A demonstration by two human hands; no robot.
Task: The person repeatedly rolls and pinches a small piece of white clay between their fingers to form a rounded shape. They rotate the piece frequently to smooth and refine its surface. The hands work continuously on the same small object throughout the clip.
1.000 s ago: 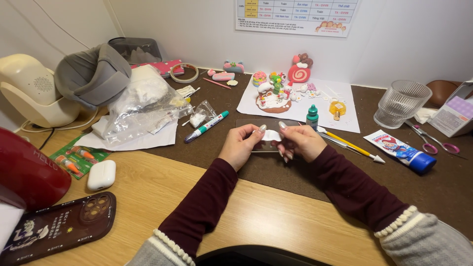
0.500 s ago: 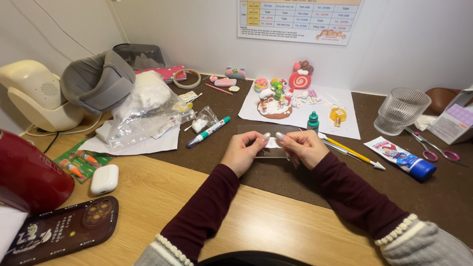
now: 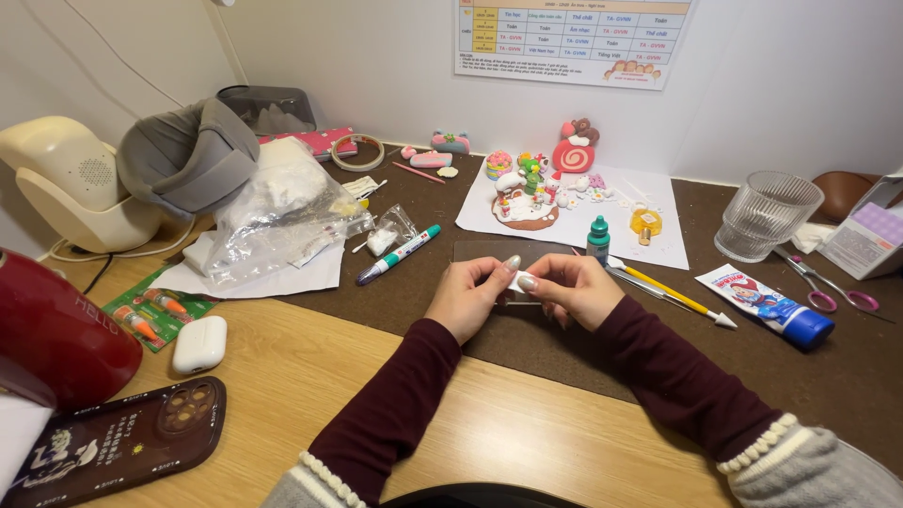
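Both hands meet over the brown mat [image 3: 527,329] at the middle of the tabletop [image 3: 310,376], shaping a small white clay piece [image 3: 516,279]. The left hand [image 3: 467,299] and right hand [image 3: 576,288] each have fingers curled, thumb and forefinger pinching the piece between them. It looks like the moulding step; the next move seems to call for gentle, even pressure

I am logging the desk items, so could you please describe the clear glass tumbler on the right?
The glass tumbler is clear, with vertical ribs down its wall and a wide round rim. It looks empty and stands upright on the dark brown mat, near the wall. No hand touches it; scissors with pink handles lie just in front.
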